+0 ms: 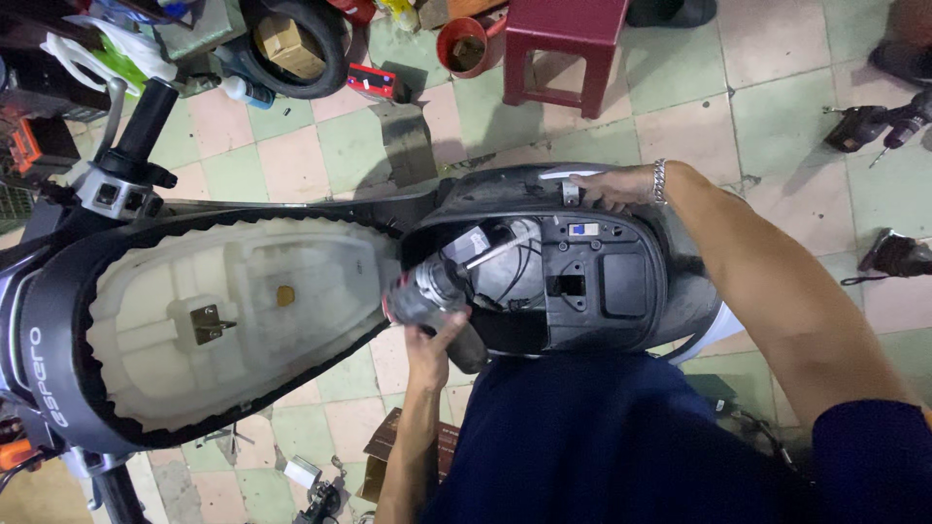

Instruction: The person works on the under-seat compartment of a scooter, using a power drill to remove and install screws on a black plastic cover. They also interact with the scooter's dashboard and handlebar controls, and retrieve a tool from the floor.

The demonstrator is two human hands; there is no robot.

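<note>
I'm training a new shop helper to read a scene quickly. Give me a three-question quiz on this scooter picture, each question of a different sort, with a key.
1. True or false: the scooter seat is flipped up, showing its pale underside.
2. Which hand holds the grey cylindrical part at the open under-seat compartment? A) left hand B) right hand C) neither
3. Fill in: the right hand rests on the far ____ of the compartment.

Key:
1. True.
2. A, the left hand grips it from below.
3. Rim; that wrist wears a metal bracelet.
</note>
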